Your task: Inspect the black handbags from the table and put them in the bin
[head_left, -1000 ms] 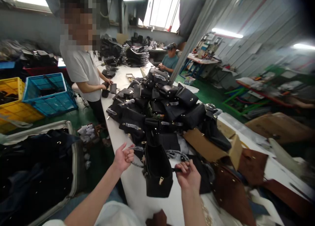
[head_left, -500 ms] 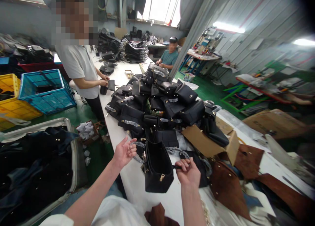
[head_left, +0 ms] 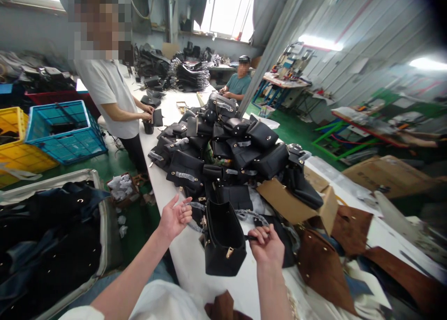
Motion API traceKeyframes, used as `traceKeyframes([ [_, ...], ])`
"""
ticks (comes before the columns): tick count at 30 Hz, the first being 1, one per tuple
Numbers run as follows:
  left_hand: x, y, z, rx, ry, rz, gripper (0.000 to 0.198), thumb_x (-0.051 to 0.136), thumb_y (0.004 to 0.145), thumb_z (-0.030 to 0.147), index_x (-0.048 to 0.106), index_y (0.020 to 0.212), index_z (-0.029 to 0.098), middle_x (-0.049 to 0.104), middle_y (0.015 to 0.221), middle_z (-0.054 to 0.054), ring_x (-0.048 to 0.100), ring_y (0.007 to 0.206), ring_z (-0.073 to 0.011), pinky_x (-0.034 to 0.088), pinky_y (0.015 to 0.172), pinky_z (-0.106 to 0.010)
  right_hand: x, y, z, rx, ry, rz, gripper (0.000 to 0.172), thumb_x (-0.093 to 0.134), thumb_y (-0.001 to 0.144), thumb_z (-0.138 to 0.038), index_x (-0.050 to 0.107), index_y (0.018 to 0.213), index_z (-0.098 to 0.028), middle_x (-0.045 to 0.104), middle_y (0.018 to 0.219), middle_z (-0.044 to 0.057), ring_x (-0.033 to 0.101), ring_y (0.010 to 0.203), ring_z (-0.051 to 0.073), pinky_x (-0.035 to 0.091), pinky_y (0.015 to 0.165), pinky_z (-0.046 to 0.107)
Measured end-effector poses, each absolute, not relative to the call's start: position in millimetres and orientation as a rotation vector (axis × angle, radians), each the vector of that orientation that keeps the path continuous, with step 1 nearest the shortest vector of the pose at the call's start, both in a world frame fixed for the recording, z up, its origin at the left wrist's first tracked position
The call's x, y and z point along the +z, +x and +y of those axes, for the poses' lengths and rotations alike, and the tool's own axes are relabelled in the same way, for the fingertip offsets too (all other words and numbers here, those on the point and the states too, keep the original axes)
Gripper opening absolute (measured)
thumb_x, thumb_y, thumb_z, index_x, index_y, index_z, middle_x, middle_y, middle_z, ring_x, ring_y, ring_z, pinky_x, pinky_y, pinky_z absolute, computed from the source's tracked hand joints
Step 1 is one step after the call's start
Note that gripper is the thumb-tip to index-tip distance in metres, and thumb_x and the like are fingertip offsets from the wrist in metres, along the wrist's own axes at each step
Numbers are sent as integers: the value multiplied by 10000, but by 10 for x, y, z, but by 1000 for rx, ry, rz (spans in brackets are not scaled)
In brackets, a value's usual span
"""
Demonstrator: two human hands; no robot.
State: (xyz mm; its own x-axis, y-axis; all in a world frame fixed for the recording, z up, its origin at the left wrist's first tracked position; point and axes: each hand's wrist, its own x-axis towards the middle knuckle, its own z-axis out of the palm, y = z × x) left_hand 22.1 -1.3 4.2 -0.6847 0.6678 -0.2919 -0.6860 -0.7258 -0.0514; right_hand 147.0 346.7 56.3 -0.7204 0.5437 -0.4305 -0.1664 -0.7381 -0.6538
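Note:
A small black handbag (head_left: 223, 241) with a gold clasp stands on the white table (head_left: 190, 259) in front of me. My left hand (head_left: 173, 217) is at the bag's left side, fingers curled round a plastic-wrapped strap (head_left: 194, 217). My right hand (head_left: 267, 245) is at the bag's right side, closed on a dark strap end. Behind the bag rises a big heap of black handbags (head_left: 223, 148).
A person in a grey shirt (head_left: 111, 101) stands at the table's left edge handling a black piece. Another person (head_left: 237, 83) sits at the far end. A flattened cardboard box (head_left: 296, 201) and brown leather pieces (head_left: 324, 269) lie to the right. Blue and yellow crates (head_left: 63, 134) stand left.
Both hands keep their hold at the bag's sides. The bag has shifted slightly and my view has tilted a little; the person in grey stays at the table.

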Motion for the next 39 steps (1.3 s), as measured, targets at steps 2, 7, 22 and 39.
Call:
traceKeyframes([
  [2, 29, 227, -20, 2353, -359, 100, 506, 631, 1127, 505, 670, 1322, 40, 402, 767, 37, 344, 552, -87, 320, 464, -230, 560, 1470, 3460, 2453, -885, -813, 327, 661, 1082, -297, 442, 846, -237, 384, 620, -116, 336, 447, 60, 499, 525, 227],
  [7, -5, 245, -38, 2358, -370, 117, 491, 648, 1119, 498, 680, 1311, 48, 380, 760, 47, 331, 541, -78, 294, 460, -225, 551, 1470, 3440, 2466, -900, -757, 307, 630, 1088, -263, 444, 844, -238, 385, 621, -115, 324, 454, 64, 492, 524, 226],
  [22, -121, 279, -121, 2349, -333, 132, 493, 627, 1129, 513, 692, 1302, 56, 343, 725, 64, 308, 508, -74, 246, 438, -225, 540, 1478, 3365, 2498, -911, -664, 312, 611, 1104, -265, 484, 823, -225, 369, 617, -106, 294, 452, 75, 486, 494, 252],
  [39, 256, 332, -413, 2292, -158, 403, 515, 630, 1105, 603, 705, 1255, 116, 307, 661, 89, 160, 461, -54, 169, 412, -209, 369, 1558, 3029, 2544, -936, -740, 395, 732, 1049, -346, 443, 802, -239, 355, 615, -116, 275, 471, 77, 484, 522, 262],
])
